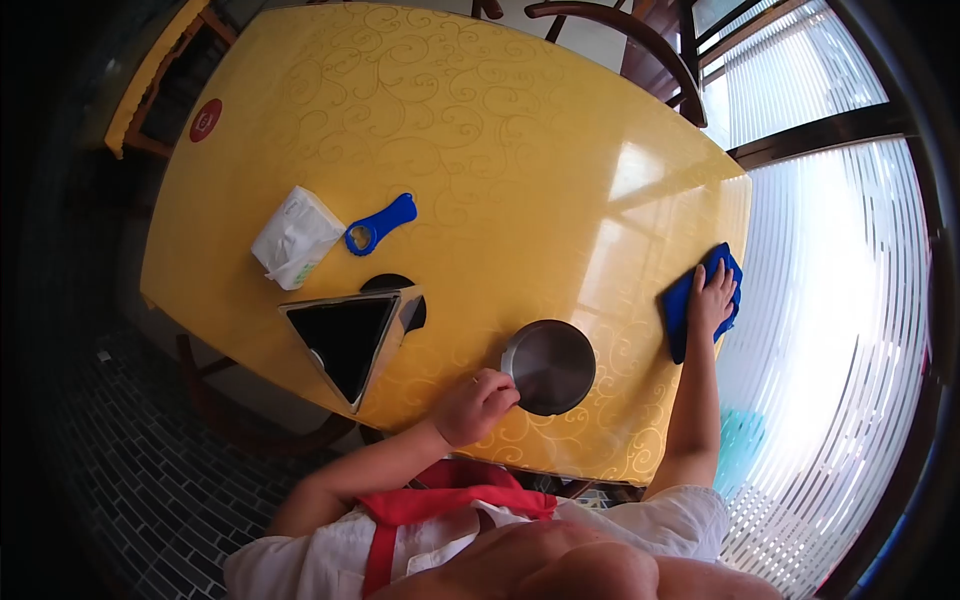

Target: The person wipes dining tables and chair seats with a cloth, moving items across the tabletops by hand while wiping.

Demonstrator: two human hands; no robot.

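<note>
My left hand (477, 407) is closed at the near-left rim of a round, dark metal bowl (552, 368), with fingers curled and pinching its edge. The bowl rests near the front edge of the yellow table (480, 170). Over at the table's right edge, my right hand (712, 298) lies on a folded blue cloth (677, 310). Its fingers spread across the cloth and keep it against the tabletop. Part of the cloth is hidden beneath the palm.
To the left stand a triangular stand with black faces (345, 340) and a black round object (415, 312) partly behind it. Farther back lie a white tissue pack (298, 238) and a blue bottle opener (382, 224). A window (830, 300) borders the right side; wooden chairs (640, 45) surround the table.
</note>
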